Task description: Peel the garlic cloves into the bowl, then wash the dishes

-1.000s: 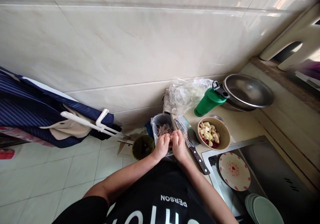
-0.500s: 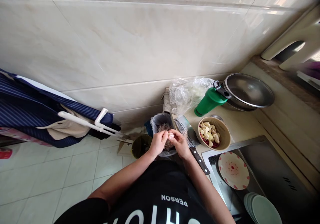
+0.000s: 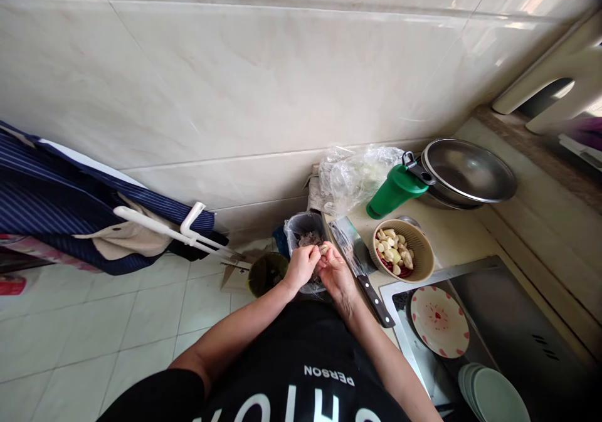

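A pale garlic clove (image 3: 323, 249) is in the fingers of my right hand (image 3: 339, 279), whose palm is turned partly up. My left hand (image 3: 300, 268) is closed in a pinch at the clove's near end; whether its fingertips grip the clove or its skin is too small to tell. Both hands meet over a lined bin (image 3: 305, 222) that holds papery scraps. To the right, a beige basket (image 3: 426, 256) holds peeled garlic cloves (image 3: 394, 246), chunks that look like ginger and red chillies. Beside my right hand lies a cleaver (image 3: 375, 300) with a dark handle.
A green shaker bottle (image 3: 395, 190), a crumpled plastic bag (image 3: 352, 174) and metal bowls (image 3: 470, 171) stand along the wall. Right of me is a sink edge with a patterned plate (image 3: 439, 321) and stacked pale dishes (image 3: 501, 394). A dark green bin (image 3: 263, 271) stands left.
My right hand has rolled so its palm faces more upward, with the clove raised slightly in its fingertips. My left hand stays pinched beside it, shifted slightly right.
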Demonstrator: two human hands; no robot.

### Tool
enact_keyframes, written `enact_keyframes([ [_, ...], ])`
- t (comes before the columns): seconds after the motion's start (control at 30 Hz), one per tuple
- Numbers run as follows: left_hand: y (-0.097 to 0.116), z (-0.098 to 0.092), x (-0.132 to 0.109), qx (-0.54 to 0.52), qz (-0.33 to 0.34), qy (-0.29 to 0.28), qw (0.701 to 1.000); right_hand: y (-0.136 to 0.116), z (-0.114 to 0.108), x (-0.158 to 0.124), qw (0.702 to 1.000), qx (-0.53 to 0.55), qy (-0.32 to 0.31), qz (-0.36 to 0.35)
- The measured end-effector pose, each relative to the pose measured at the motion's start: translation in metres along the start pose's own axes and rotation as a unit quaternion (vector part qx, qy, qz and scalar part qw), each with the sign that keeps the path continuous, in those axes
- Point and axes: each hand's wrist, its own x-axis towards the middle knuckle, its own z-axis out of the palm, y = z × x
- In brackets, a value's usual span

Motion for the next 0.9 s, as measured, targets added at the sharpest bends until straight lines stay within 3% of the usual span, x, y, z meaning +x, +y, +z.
enact_keyframes([
  [0.3, 0.007, -0.007, -0.008, 0.000, 0.021, 0.018, 1.000, -0.017, 0.005, -0.006, 0.992, -0.096, -0.079, -0.015],
  [0.4, 0.010, -0.008, -0.010, -0.004, 0.030, 0.020, 0.999, -0.016, 0.009, -0.009, 0.987, -0.140, -0.064, -0.040],
  [0.5, 0.010, -0.005, -0.010, -0.019, 0.037, 0.011, 0.999, -0.014, 0.012, -0.009, 0.991, -0.119, -0.033, -0.050],
  [0.73, -0.027, -0.002, -0.003, 0.083, 0.007, 0.044, 0.996, -0.052, -0.003, 0.001, 0.996, 0.030, -0.014, -0.079],
  [0.9, -0.045, 0.001, 0.026, 0.152, 0.045, -0.003, 0.987, -0.050, -0.007, -0.001, 1.000, 0.004, -0.026, 0.000],
])
